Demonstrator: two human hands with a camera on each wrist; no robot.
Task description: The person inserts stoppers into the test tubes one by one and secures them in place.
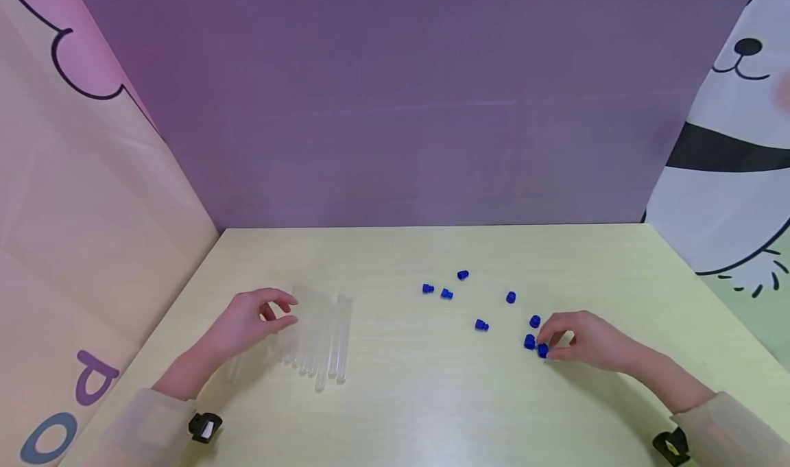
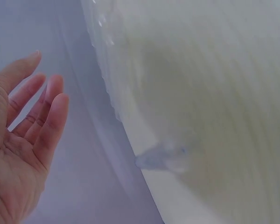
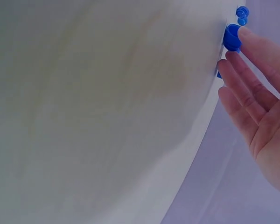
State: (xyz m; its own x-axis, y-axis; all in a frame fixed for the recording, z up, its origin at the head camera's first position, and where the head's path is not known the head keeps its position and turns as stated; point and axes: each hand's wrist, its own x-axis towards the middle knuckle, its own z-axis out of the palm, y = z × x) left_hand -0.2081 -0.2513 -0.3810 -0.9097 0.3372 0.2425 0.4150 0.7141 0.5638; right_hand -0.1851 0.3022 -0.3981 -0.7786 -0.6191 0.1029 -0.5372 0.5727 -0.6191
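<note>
In the head view my right hand (image 1: pixel 589 340) is low over the right side of the table, pinching a small blue cap (image 1: pixel 542 351) between thumb and fingertips. The right wrist view shows the thumb against this hollow cap (image 3: pixel 232 38), the other fingers loosely extended. Two more blue caps, one of them a ribbed cap (image 1: pixel 529 342), lie right beside those fingertips. On the left, my left hand (image 1: pixel 256 319) holds nothing, its fingers relaxed and thumb apart. Its fingertips are at the upper left side of a row of clear test tubes (image 1: pixel 342 343) lying side by side.
Several more blue caps (image 1: pixel 481 325) lie scattered across the middle of the pale wooden table (image 1: pixel 420 412). A separate clear tube (image 2: pixel 154 158) shows in the left wrist view. A purple panel (image 1: pixel 401 110) stands behind the table, with printed cloths at both sides.
</note>
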